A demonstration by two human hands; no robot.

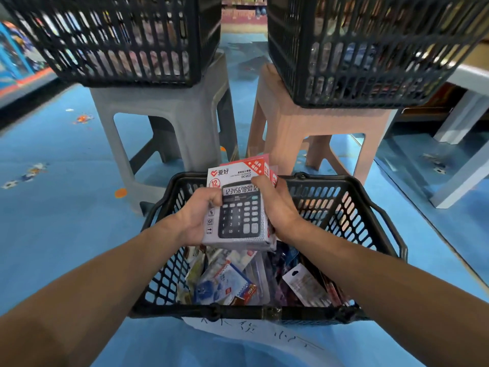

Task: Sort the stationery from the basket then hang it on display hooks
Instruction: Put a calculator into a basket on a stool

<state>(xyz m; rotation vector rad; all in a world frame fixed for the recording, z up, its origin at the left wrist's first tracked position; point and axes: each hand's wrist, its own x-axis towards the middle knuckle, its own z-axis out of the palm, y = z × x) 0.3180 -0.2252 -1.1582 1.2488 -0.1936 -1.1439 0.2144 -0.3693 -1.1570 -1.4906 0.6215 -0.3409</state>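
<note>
Above the 12 o'clock end of the black lattice plastic basket [330, 205], the left hand [201, 215] at 9 o'clock and right hand [277, 210] at 3 o'clock curl round a stack of flat cardboard calculator boxes [238, 215].

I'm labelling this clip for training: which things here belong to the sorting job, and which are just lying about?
Job: calculator boxes, held by left hand and right hand; black basket; stationery packets inside it.
Lying about: grey stool; pink stool; black crates on them; handwritten paper sheet at the basket's near edge.
</note>
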